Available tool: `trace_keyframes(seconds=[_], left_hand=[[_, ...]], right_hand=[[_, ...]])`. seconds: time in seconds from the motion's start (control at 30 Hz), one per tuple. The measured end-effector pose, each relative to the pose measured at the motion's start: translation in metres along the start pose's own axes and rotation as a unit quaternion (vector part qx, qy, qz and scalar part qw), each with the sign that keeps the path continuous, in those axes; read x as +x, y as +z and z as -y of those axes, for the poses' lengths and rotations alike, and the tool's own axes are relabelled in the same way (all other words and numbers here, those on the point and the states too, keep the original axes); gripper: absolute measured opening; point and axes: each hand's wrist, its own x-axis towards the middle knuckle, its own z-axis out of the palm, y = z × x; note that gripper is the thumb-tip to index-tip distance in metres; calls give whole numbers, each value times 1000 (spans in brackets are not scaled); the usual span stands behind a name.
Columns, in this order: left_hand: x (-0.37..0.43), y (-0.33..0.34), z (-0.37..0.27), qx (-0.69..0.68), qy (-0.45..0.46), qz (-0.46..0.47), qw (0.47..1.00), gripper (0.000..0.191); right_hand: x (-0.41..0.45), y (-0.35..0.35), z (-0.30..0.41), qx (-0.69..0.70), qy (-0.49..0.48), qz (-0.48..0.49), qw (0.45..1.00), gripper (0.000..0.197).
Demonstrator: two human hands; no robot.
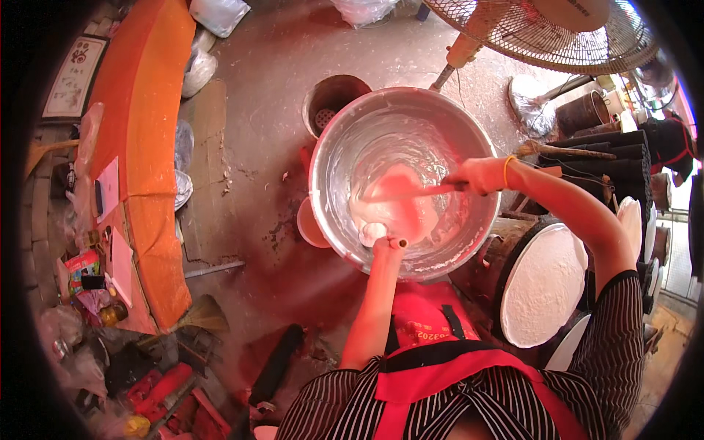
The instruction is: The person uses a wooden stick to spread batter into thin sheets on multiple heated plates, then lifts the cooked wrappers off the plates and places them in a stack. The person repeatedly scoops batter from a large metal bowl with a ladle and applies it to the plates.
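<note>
A large round metal basin stands before me, its wall smeared with pale, wet dough or batter. Over the basin's right side, my right hand grips the dark handle of a long flat blade or paddle, which reaches left across the pale mass. At the near rim, my left hand is closed around a short wooden handle. A round, pale-coated end lies in the basin just beyond that hand; whether it joins the handle cannot be told.
A cylindrical stove or bin stands behind the basin, and a pedestal fan at the upper right. Drums with white round faces lie close on my right. An orange-covered table is at left, a broom by its near end.
</note>
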Motion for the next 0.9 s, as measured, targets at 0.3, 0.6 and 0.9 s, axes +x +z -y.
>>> trace_keyframes(seconds=[0.3, 0.6, 0.9], left_hand=[[-184, 107, 94, 728, 267, -114, 621, 18], [-170, 172, 132, 868, 424, 209, 155, 43], [-107, 163, 55, 911, 307, -16, 275, 64]], right_hand=[[-129, 175, 1, 163, 122, -119, 972, 59], [-140, 294, 42, 669, 200, -302, 649, 43], [-85, 292, 24, 615, 219, -283, 703, 43]])
